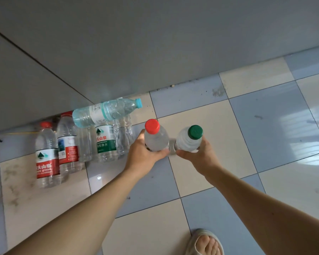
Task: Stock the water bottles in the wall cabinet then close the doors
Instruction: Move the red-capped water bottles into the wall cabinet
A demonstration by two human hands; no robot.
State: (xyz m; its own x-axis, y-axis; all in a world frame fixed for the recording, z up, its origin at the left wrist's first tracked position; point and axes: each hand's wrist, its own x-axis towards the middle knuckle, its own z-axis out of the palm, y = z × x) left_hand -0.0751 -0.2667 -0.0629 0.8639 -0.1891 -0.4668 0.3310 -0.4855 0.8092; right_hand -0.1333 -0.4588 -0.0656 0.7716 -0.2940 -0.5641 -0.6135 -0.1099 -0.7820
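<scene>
My left hand (144, 153) grips a clear water bottle with a red cap (156, 135), held upright above the floor. My right hand (201, 153) grips a bottle with a green cap (190, 138) right beside it. Several more bottles stand on the floor against the grey wall at left: a red-label bottle (47, 157), a second red-label bottle (68, 144) and a green-label bottle (105, 140). A bottle with a light blue cap (107, 112) lies sideways on top of them. No cabinet is in view.
The floor has blue and cream checkered tiles (265, 126), dirty near the bottles at left. A grey wall (155, 43) runs along the back. My foot in a pale slipper (204, 242) stands at the bottom edge.
</scene>
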